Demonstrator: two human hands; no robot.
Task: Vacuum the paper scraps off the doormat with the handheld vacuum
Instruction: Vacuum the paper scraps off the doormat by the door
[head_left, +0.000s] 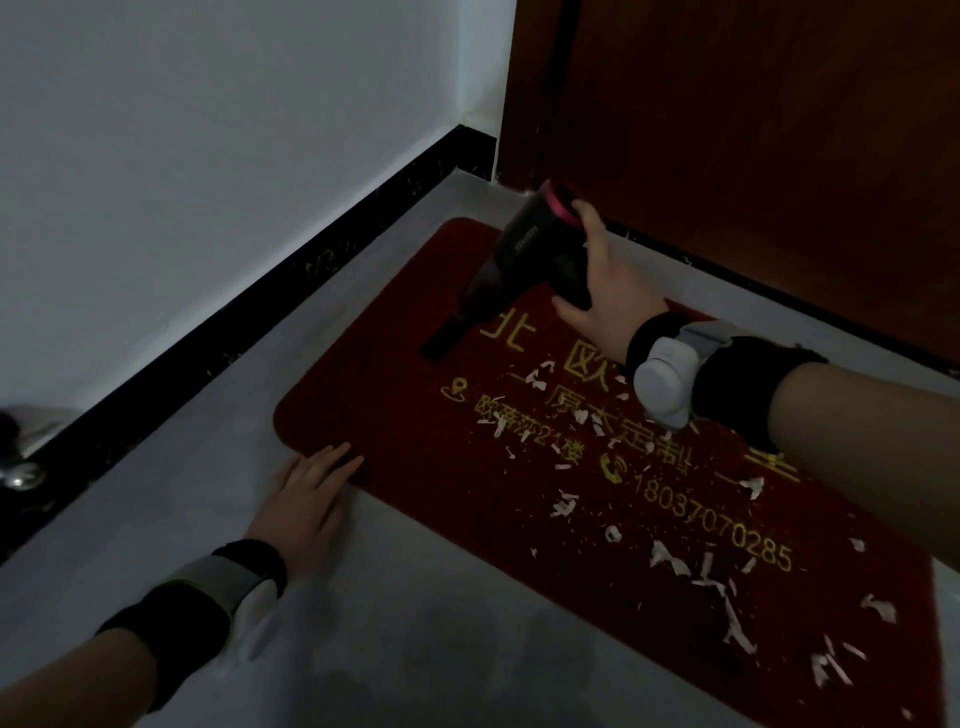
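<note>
Although the nozzle of the handheld vacuum (524, 265) is set down on the doormat (415, 415), it is planted on a bare stretch near the mat's far left end, and the paper scraps (670, 561) are scattered to the near right of it, trailing toward the mat's right end. The vacuum's long axis is slanted from the pink-ringed rear, raised near the door (753, 130), down to the flat black nozzle at the lower left. Its body is clasped by the right hand (605, 291), fingers and thumb curled round the barrel. The left hand (306, 499) is laid flat, fingers straight and holding nothing, on the mat's near left edge where it meets the grey floor (363, 623). The scraps are judged to lie nearer the right arm, so the nozzle would have to be drawn back and rightward.

Gold Chinese characters are printed on the mat; "北欧" and "21楼" can be made out, with the number 18037070285. A small label on the vacuum is too blurred to be read.
</note>
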